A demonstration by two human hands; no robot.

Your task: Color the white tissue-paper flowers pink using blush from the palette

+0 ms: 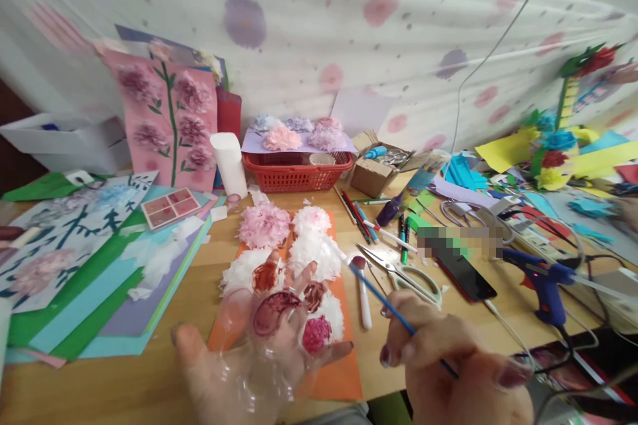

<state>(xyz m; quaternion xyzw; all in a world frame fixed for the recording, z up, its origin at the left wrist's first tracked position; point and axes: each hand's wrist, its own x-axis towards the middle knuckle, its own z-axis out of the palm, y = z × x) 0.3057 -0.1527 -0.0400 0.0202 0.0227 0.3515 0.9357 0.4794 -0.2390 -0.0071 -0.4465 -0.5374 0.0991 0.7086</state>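
My left hand [244, 365] is palm up with its fingers spread, bearing a clear plastic palette [264, 372] with rounded wells. Dark red, rusty brown and magenta paint [318, 334] smears its wells. In my right hand [438, 352], a slim blue paintbrush [381, 299] is pinched between the fingers, its tip pointing up and left toward the paper flowers. Beyond the palette, a pink paper flower [264, 226] and several white paper flowers [314, 255] lie on an orange sheet [339, 372]; the palette and left hand partly cover them.
Scissors [399, 272], a makeup brush [363, 292], a phone [463, 269] and a blue glue gun [543, 285] lie to the right. Coloured paper [94, 305] is stacked at left. A red basket [299, 176] stands behind. At far right, another person's hand [625, 73] shows.
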